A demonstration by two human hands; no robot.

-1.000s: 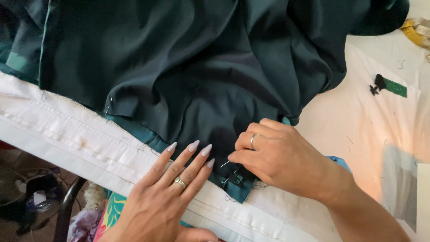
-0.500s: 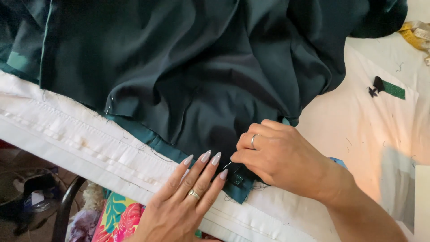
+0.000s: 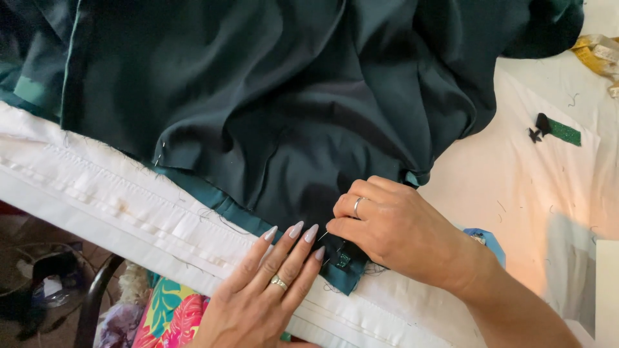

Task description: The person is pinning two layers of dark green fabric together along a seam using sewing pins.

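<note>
a white padded table (image 3: 529, 193) in warm light, a dim cluttered floor (image 3: 32, 303) below its edge.

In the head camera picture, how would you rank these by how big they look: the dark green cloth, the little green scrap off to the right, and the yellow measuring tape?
1. Dark green fabric garment, by far the largest.
2. Coiled yellow measuring tape, cut off by the frame, so unsure.
3. Small green fabric scrap, looks about alike.

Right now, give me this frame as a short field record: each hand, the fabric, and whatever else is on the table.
left hand: flat, fingertips pressing the hem
right hand: pinching a pin at the hem
fabric: dark green, bunched, hem on the table's white cover
other pin: stuck in the hem, further left
scrap: green, far right
tape: yellow, top right
</note>
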